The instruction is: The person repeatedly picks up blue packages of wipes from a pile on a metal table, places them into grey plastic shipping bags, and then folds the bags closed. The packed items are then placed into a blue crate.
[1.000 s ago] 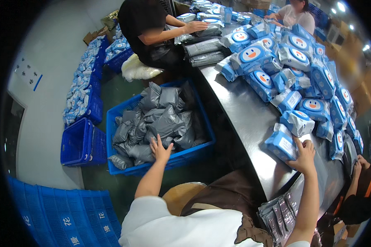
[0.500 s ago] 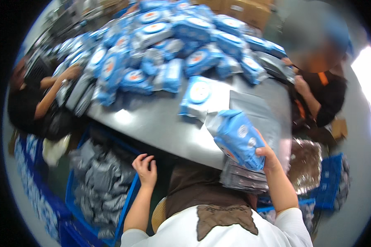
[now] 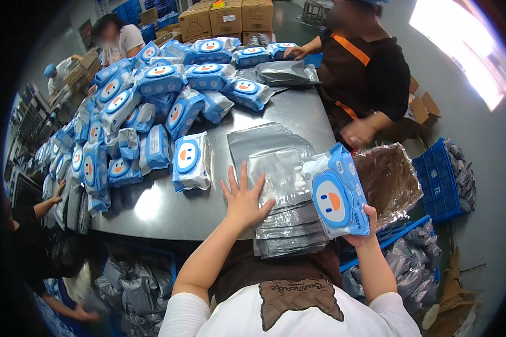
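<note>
My right hand (image 3: pixel 362 229) grips the lower right corner of a blue and white pack of wipes (image 3: pixel 336 194), its round cartoon lid facing up. This pack is held over the right side of a fanned stack of grey plastic mailing bags (image 3: pixel 284 182). My left hand (image 3: pixel 244 196) lies with its fingers spread on the left edge of that stack. Just left of the bags, another wipes pack (image 3: pixel 190 161) rests on the metal table (image 3: pixel 219 224).
A large heap of wipes packs (image 3: pixel 157 78) covers the table's far left. Across to the right stands a co-worker (image 3: pixel 365 67) by a filled grey bag (image 3: pixel 284 73). A foil-lined box (image 3: pixel 385 180) and blue crates (image 3: pixel 441 180) of grey bags stand at the right.
My left hand has moved from beside the table edge onto the bag stack. The held wipes pack has turned, its lid now showing. The view has shifted right.
</note>
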